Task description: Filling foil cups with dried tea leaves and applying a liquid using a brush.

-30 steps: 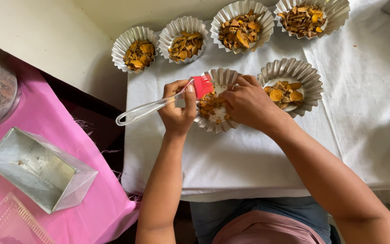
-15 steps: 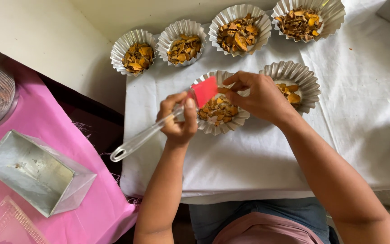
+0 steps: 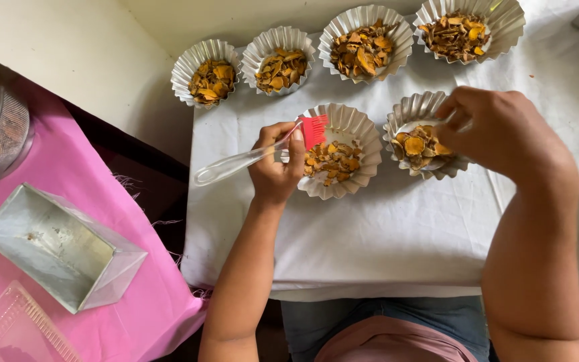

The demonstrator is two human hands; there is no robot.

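your left hand (image 3: 275, 171) pinches the clear-handled red silicone brush (image 3: 257, 153) over the fluted metal cup of orange chips (image 3: 340, 151) — your right hand (image 3: 500, 134), fingers pinched, grips the neighbouring fluted cup's (image 3: 423, 143) rim.

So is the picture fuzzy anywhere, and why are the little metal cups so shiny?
Head view: soft, even daylight, with only faint shadows under the fluted foil cups; their crinkled rims catch bright glints. The left hand holding the red-bristled brush is sharp; the right hand, closer to the camera, looks slightly soft. The white cloth is very bright, nearly washed out.
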